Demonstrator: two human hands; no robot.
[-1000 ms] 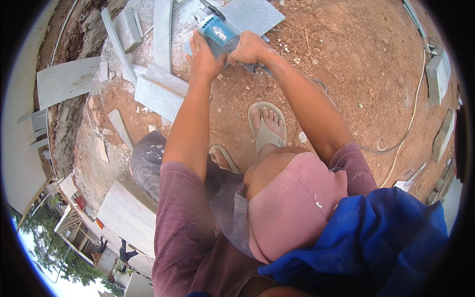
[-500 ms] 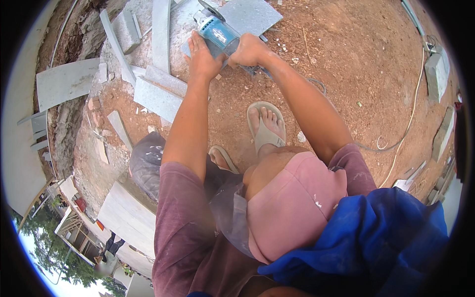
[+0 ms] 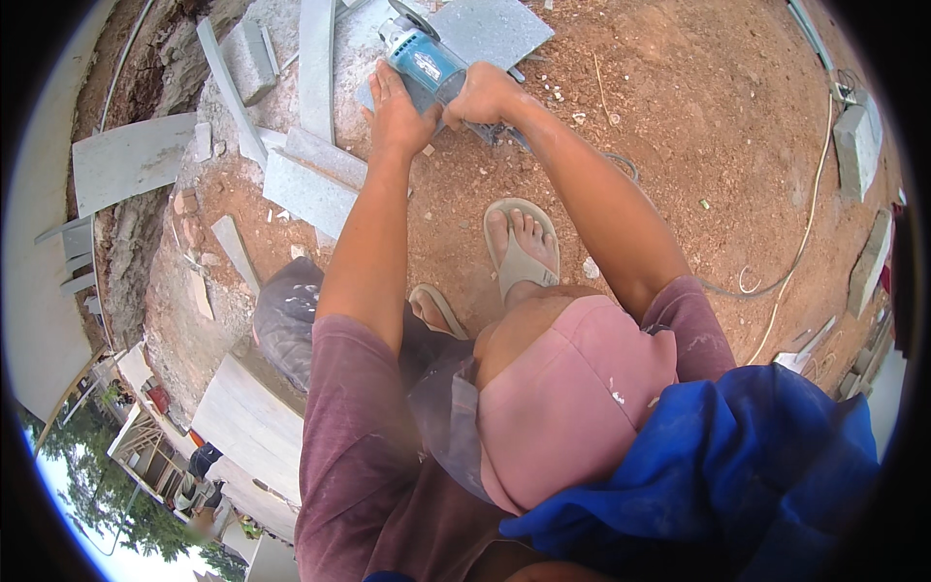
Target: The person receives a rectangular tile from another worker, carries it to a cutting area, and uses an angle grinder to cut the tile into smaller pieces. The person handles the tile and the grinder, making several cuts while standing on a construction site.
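My right hand [image 3: 488, 95] is wrapped round the rear body of a teal angle grinder [image 3: 424, 63], whose round disc [image 3: 411, 17] points away from me at the top of the view. Beside the tool, my left hand [image 3: 400, 116] lies flat with its fingers stretched out, pressing on a grey stone slab [image 3: 415, 94]. The grinder and my hands hide much of this slab. Just beyond the grinder is another flat grey slab [image 3: 495, 34]. Whether the disc touches stone cannot be made out.
Cut slabs and strips [image 3: 308, 192] are strewn to the left over dusty ground. A cable [image 3: 626, 167] trails on the reddish soil at right, near a pale cord [image 3: 813, 228]. Stone blocks [image 3: 857, 150] stand at the far right. Another person [image 3: 202, 485] is at lower left.
My hands and the grinder stay almost in place. The other person at lower left has changed posture.
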